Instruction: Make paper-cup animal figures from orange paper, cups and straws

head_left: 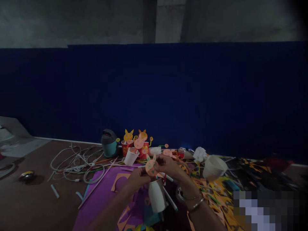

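- The counter (36, 205) has a brown top; a dark blue partition (154, 89) runs along its far edge, with a grey wall (72, 22) above.
- A purple sheet (92, 199) covers part of the counter's middle, with an orange paper frame (116, 179) lying on it.
- A round paper face (152, 166) with two upright ears is at the counter's middle, between the left grip (139, 178) and the right grip (168, 165).
- The left grip is narrow, closed on the face's lower left edge; the right grip pinches its right edge.
- A white cup (157, 195) stands slightly tilted just below the face; whether the two are joined, I cannot tell.
- Toward the far edge, beyond the grips, are red cups (144, 150) with paper faces, and a teal-and-dark container (110, 148) to their left.
- Right of the right grip, yellow and orange scraps (214, 199), a large white cup (215, 168) and crumpled paper (200, 154) crowd the counter.
- White cables (72, 163) tangle toward the far left; nearer the left end, brown top shows broadly around a shiny mouse (26, 175) and a short tube (55, 191).
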`<state>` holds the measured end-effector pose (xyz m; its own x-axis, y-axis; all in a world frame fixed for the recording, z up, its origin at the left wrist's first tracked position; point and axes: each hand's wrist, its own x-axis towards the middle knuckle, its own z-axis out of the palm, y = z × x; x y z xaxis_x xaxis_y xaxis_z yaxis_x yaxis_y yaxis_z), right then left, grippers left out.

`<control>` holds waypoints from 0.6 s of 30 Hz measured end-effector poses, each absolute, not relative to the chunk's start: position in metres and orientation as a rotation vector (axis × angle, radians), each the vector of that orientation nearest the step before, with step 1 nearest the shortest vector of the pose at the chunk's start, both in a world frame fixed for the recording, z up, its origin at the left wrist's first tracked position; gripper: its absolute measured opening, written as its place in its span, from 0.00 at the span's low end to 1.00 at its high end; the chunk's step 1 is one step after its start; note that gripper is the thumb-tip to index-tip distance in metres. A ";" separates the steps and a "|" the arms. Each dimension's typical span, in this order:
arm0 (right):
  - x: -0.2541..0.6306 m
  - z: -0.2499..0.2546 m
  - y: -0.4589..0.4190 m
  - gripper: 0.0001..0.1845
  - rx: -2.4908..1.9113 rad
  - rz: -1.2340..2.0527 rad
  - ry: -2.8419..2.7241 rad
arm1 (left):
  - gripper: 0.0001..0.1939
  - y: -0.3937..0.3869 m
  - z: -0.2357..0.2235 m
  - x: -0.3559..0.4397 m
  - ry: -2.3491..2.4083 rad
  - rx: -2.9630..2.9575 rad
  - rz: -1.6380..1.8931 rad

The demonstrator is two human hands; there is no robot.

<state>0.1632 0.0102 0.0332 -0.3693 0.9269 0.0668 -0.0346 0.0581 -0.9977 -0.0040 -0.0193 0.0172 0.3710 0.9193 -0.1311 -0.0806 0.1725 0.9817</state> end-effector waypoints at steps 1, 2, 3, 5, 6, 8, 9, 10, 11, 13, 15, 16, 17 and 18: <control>0.163 0.033 0.010 0.13 -0.947 1.442 -1.488 | 0.17 -0.020 0.018 -0.004 0.933 1.163 0.875; 0.162 0.033 0.010 0.13 -0.952 1.443 -1.485 | 0.17 -0.020 0.019 -0.003 0.943 1.158 0.875; 0.161 0.033 0.010 0.14 -0.954 1.443 -1.483 | 0.17 -0.020 0.019 -0.003 0.949 1.158 0.872; 0.160 0.033 0.011 0.14 -0.955 1.439 -1.485 | 0.16 -0.019 0.018 -0.004 0.954 1.173 0.871; 0.160 0.033 0.011 0.13 -0.955 1.438 -1.488 | 0.16 -0.019 0.017 -0.005 0.958 1.186 0.870; 0.160 0.034 0.011 0.13 -0.956 1.437 -1.493 | 0.14 -0.017 0.013 -0.006 0.984 1.208 0.876; 0.160 0.034 0.011 0.12 -0.956 1.436 -1.496 | 0.13 -0.015 0.010 -0.006 1.007 1.212 0.881; 0.159 0.034 0.011 0.12 -0.956 1.435 -1.499 | 0.13 -0.015 0.008 -0.007 1.027 1.212 0.891; 0.159 0.035 0.011 0.12 -0.954 1.433 -1.502 | 0.13 -0.014 0.007 -0.007 1.044 1.212 0.898; 0.158 0.035 0.010 0.12 -0.950 1.428 -1.514 | 0.12 -0.014 0.006 -0.007 1.065 1.225 0.904; 0.157 0.035 0.009 0.11 -0.946 1.416 -1.531 | 0.11 -0.016 0.008 -0.007 1.077 1.246 0.910; 0.157 0.035 0.008 0.11 -0.945 1.411 -1.536 | 0.09 -0.017 0.010 -0.007 1.082 1.255 0.914; 0.157 0.036 0.008 0.11 -0.944 1.406 -1.543 | 0.08 -0.019 0.012 -0.006 1.087 1.261 0.919; 0.157 0.036 0.007 0.11 -0.941 1.402 -1.551 | 0.08 -0.020 0.014 -0.006 1.092 1.263 0.925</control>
